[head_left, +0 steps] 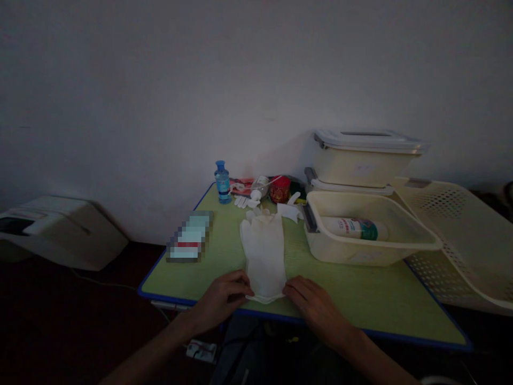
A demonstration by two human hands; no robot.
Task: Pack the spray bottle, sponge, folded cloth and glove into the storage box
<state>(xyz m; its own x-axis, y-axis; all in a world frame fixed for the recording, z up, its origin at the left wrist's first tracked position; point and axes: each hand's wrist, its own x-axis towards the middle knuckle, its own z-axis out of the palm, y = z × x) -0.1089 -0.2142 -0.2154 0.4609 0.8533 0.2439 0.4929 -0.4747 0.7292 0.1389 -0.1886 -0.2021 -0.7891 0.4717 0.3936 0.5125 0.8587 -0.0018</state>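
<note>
A white rubber glove (264, 251) lies flat on the green table (352, 289), fingers pointing away from me. My left hand (222, 297) pinches the left side of the glove's cuff at the near table edge. At the cuff's right side, my right hand (312, 302) has its fingers curled and gripping it. Both hands rest on the tabletop.
An open cream tub (372, 248) holds a spray can (355, 228); lidded tubs (366, 158) stack behind it. A perforated basket (460, 240) sits on the right. At the back stand a blue bottle (223, 183), a red cup (280, 189) and small clutter. A flat box (190, 236) lies on the left.
</note>
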